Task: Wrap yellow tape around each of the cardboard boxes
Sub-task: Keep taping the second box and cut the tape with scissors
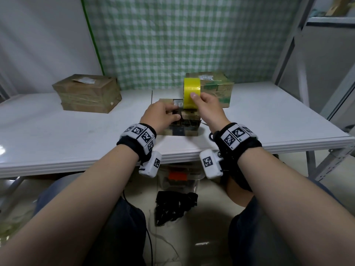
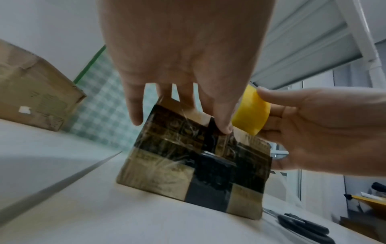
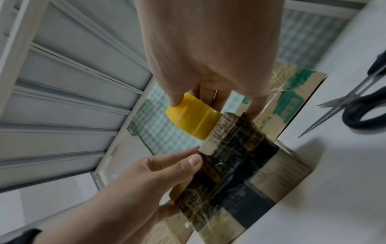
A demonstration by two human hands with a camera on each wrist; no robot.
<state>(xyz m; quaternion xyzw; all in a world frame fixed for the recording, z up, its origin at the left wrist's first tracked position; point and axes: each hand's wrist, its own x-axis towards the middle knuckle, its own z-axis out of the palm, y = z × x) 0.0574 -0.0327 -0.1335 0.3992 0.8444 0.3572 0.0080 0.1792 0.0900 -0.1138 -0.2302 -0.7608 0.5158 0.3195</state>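
Both forearms reach forward over the near edge of the white surface (image 1: 76, 135), wrists level and close together. The left hand (image 1: 160, 116) lies palm-down on top of the small box (image 1: 189, 124), fingers spread and fairly straight, the thumb (image 2: 224, 125) pressing at the box's upper front edge: an open grip that holds the box down. The right hand (image 1: 208, 107) is raised just above the box's right side, its grip closed on the yellow tape roll (image 1: 192, 93), thumb on the outer face and fingers behind it. The roll stands on edge, touching the box's top. The box sits near the front middle of the surface. A second box (image 1: 217, 87) stands just behind it, a third (image 1: 87, 93) well apart at far left. Scissors (image 3: 359, 102) lie to the right.
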